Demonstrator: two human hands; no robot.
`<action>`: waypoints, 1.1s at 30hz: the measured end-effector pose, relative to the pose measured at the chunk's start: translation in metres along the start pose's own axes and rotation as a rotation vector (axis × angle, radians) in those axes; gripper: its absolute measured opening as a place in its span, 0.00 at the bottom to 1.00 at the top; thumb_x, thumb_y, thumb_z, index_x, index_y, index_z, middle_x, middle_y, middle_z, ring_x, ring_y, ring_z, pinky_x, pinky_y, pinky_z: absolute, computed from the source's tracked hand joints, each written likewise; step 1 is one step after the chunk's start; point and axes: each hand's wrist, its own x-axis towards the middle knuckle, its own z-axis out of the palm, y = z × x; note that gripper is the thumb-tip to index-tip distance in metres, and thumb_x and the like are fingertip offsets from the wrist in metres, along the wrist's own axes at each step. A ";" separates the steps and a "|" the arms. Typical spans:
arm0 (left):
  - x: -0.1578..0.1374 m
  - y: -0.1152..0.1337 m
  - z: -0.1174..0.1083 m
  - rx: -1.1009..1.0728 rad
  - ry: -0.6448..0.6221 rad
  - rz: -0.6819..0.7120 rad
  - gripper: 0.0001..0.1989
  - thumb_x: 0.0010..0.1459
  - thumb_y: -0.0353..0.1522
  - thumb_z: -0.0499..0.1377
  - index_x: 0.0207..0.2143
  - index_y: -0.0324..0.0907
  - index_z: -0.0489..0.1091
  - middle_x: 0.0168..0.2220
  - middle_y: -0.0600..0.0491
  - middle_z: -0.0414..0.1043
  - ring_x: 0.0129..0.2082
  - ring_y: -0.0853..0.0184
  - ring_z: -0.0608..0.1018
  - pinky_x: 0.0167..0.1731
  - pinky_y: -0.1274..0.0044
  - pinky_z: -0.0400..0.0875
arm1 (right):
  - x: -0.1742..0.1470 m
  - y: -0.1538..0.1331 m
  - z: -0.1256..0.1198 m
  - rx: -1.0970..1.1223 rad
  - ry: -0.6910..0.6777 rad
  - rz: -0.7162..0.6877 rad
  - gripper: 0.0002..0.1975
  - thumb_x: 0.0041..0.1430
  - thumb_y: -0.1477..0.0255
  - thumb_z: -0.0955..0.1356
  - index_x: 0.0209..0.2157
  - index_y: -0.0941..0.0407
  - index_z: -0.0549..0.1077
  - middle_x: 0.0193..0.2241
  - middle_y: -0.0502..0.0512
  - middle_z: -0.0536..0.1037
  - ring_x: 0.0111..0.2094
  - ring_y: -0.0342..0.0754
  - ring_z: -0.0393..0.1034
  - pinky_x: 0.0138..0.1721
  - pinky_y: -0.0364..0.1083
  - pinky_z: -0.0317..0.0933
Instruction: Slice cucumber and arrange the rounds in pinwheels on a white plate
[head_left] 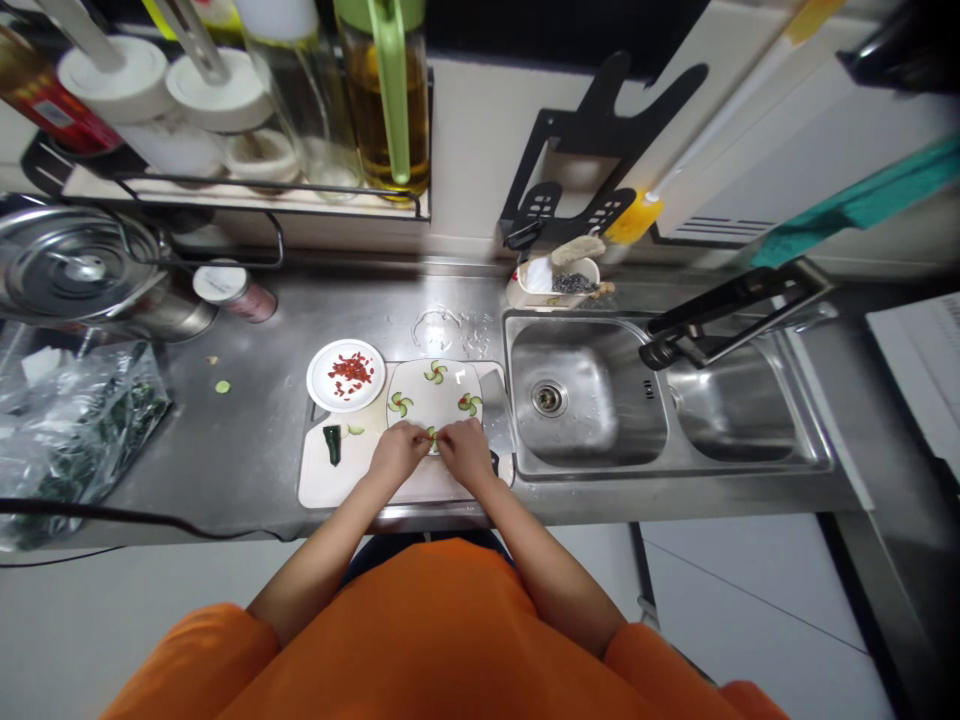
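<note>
Both hands meet at the near edge of a squarish white plate (433, 395), fingertips pinched over a green-and-red garnish (433, 436). My left hand (399, 452) is closed, and so is my right hand (466, 450); what sits between their fingertips is too small to make out. Similar garnishes of curved green slices with red centres lie at the plate's other sides. The plate stands on a pale cutting board (315, 485). A round white plate of small red pieces (350, 372) is at the upper left. A dark green cucumber stub (332, 445) lies on the board, and a wide-bladed knife (496, 410) lies at its right.
A double steel sink (592, 400) with a black faucet (720, 310) is on the right. At left are a plastic bag of greens (90, 430), a lidded pot (82, 265) and a small canister (234, 290). A rack (247, 190) of jars and oil hangs above.
</note>
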 end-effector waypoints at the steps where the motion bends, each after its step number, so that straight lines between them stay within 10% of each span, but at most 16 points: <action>1: 0.000 0.000 0.000 0.000 0.000 -0.003 0.06 0.51 0.30 0.58 0.28 0.41 0.75 0.27 0.51 0.72 0.32 0.67 0.72 0.35 0.78 0.64 | 0.000 0.000 0.000 0.002 0.004 0.007 0.06 0.57 0.73 0.65 0.31 0.55 0.73 0.30 0.52 0.73 0.37 0.48 0.59 0.40 0.45 0.48; 33: -0.003 -0.001 0.007 0.016 0.000 -0.023 0.05 0.51 0.31 0.58 0.28 0.41 0.74 0.29 0.52 0.72 0.33 0.67 0.72 0.35 0.78 0.63 | -0.003 0.002 0.002 0.000 0.037 -0.043 0.06 0.58 0.74 0.64 0.29 0.56 0.72 0.29 0.52 0.73 0.34 0.46 0.60 0.41 0.45 0.48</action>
